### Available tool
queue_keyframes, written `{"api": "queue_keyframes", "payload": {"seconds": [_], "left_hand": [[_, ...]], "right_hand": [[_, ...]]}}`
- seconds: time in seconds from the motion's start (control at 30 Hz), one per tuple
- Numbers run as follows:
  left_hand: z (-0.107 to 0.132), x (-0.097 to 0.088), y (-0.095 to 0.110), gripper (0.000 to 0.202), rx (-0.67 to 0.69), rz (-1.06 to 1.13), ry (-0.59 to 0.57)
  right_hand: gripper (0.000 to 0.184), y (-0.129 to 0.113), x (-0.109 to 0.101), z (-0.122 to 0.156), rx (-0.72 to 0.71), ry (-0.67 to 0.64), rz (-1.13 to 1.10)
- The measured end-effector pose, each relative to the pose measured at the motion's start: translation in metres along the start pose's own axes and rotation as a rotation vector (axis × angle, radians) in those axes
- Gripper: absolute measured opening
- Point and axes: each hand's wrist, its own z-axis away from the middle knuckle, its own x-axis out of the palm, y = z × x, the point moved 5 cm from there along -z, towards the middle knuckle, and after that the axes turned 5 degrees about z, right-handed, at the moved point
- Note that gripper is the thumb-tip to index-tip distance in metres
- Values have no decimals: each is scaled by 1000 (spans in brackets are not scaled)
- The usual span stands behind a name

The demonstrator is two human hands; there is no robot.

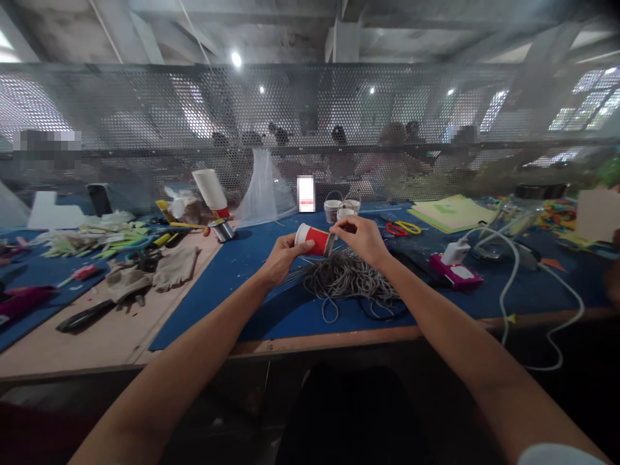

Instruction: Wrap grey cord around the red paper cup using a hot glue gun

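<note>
We face a perforated metal screen (339,129) that runs along the far edge of the tabletop (271,310), whose middle is covered in blue while a bare, pale strip lies to the left. On the blue part, right in front of us, sits a loose tangle of grey cord (346,281), and some strands spill toward the near edge. Further right lies a flat stack of yellow-green sheets (450,213), and a white cable (513,271) loops from a white plug on a pink box (455,272) down over the tabletop's edge. To the left, a pair of beige gloves (155,271) rests on the bare strip, and behind them a stack of white cups (210,190) leans tilted. Our left hand (283,258) is curled around the red paper cup (312,239), thumb on its side, and holds it on its side just above the cord. Our right hand (361,239) meets the cup's right end with its fingertips pinched together. We cannot tell whether they grip the cup's edge or a strand of cord. Just beyond the right hand lie red and yellow scissors (402,227), and two small white pots (341,208) stand behind the cup.
</note>
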Motion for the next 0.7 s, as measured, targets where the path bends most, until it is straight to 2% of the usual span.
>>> {"api": "queue_keyframes", "payload": {"seconds": [0.3, 0.7], "left_hand": [[0, 1, -1, 28, -14, 7, -13], [2, 4, 1, 34, -58, 18, 5]], "right_hand": [[22, 1, 0, 1, 26, 12, -28], [20, -9, -5, 3, -48, 115, 15]]}}
